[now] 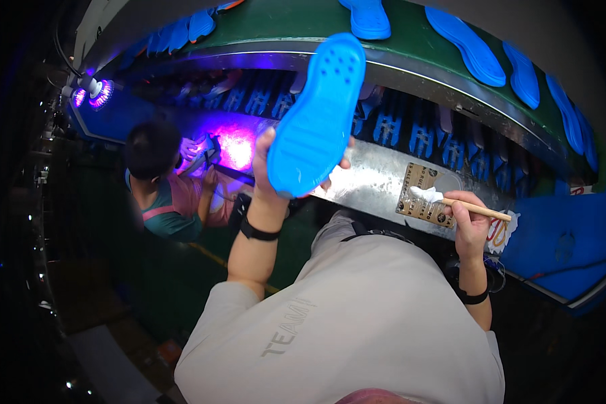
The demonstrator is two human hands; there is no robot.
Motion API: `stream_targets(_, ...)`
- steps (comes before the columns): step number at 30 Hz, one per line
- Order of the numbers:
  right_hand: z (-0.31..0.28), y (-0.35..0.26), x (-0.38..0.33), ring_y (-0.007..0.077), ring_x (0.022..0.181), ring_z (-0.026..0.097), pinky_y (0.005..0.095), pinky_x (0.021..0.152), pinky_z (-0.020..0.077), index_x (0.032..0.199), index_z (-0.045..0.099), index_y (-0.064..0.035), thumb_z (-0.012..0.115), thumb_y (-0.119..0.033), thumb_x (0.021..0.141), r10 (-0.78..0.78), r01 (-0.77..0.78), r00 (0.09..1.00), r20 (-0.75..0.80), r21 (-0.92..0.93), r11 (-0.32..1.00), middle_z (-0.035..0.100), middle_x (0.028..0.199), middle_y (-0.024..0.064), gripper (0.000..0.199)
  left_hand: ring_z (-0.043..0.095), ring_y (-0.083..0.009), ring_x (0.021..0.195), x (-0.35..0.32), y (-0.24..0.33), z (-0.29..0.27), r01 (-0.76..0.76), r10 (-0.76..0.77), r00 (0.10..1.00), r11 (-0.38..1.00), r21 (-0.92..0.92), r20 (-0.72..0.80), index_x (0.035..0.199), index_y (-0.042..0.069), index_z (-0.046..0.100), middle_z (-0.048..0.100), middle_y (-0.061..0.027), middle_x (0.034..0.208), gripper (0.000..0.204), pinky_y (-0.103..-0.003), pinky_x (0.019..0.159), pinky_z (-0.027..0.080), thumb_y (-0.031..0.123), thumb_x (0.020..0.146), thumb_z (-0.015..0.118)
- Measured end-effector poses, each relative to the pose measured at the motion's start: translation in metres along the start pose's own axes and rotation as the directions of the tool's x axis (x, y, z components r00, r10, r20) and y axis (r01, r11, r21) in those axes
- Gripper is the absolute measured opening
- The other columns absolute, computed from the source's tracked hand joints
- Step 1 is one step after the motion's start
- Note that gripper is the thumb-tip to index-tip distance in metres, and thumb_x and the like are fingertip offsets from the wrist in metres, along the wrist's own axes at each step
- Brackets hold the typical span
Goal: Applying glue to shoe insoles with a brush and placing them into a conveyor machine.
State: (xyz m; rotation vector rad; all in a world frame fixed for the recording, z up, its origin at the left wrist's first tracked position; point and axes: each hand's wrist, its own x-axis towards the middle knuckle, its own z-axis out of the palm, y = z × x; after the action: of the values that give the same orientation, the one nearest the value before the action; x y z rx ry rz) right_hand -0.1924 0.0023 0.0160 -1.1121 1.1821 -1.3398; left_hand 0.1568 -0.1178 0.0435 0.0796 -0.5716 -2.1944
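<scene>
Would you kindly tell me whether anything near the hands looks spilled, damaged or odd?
Nothing stands out: the blue sole in the left hand looks whole, the white-tipped brush sits in the right hand above a brown printed sheet, and no spill shows around them. Fine scratches are too small to tell.

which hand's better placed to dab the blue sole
Likely the right hand: it holds the white-tipped stick, tip toward the left, while the left hand holds up the blue sole.
</scene>
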Motion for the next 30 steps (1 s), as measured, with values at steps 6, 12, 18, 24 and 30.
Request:
stream_targets(6,0.009,0.005,0.008,0.0098,0.083,0.064,0.0236,0.078,0.0499,0.109,0.069,0.0023,0.063,-0.01,0.096,0.009,-0.01,0.999,-0.045,-0.026,1.0,0.069,0.095,0.0057,0.019,0.063,-0.0451,0.112,0.145,0.157,-0.006,-0.408,0.389,0.913,0.877,0.256,0.122,0.142,-0.009,0.039,0.046,-0.0372,0.136,0.07,-0.046,0.081,0.063,0.049,0.103,0.042)
stream_targets(12,0.004,0.016,0.016,0.0099,0.083,0.062,0.0238,0.076,0.0485,0.109,0.069,0.0024,0.062,-0.011,0.097,-0.003,-0.013,0.988,-0.157,-0.104,0.995,0.069,0.093,0.0057,0.019,0.064,-0.0436,0.111,0.173,0.25,-0.09,-0.366,0.537,0.824,0.748,0.554,-0.18,0.138,-0.011,0.041,0.049,-0.0378,0.133,0.06,-0.047,0.084,0.063,0.038,0.103,0.043)
stream_targets(18,0.0,0.023,0.019,0.0091,0.084,0.061,0.0238,0.078,0.0474,0.109,0.069,0.0009,0.063,-0.013,0.098,0.078,-0.106,0.971,-0.228,-0.115,0.988,0.068,0.093,0.0041,0.019,0.065,-0.0421,0.11,0.123,0.356,-0.165,-0.15,0.665,0.636,0.605,0.782,-0.392,0.134,-0.013,0.042,0.052,-0.0383,0.129,0.05,-0.049,0.086,0.062,0.027,0.104,0.043)
stream_targets(24,-0.004,0.033,0.029,0.0082,0.085,0.061,0.0231,0.079,0.0471,0.109,0.069,-0.0004,0.063,-0.013,0.098,0.117,-0.139,0.98,-0.159,-0.138,0.981,0.067,0.092,0.0024,0.018,0.073,-0.034,0.091,0.085,0.373,-0.179,0.176,0.741,0.353,0.548,0.818,-0.572,0.124,-0.014,0.049,0.067,-0.031,0.108,0.033,-0.045,0.085,0.063,0.01,0.102,0.047)
stream_targets(30,-0.033,0.074,0.033,0.0129,0.084,0.063,0.0272,0.078,0.0506,0.104,0.071,0.0008,0.065,-0.011,0.094,0.03,-0.094,0.988,-0.153,-0.432,0.897,0.07,0.093,0.0048,0.017,0.074,-0.0262,0.068,0.039,0.274,-0.104,0.717,0.962,0.272,-0.204,0.667,0.002,0.085,-0.002,0.07,0.073,-0.0138,0.075,0.027,-0.037,0.065,0.059,0.025,0.089,0.071)
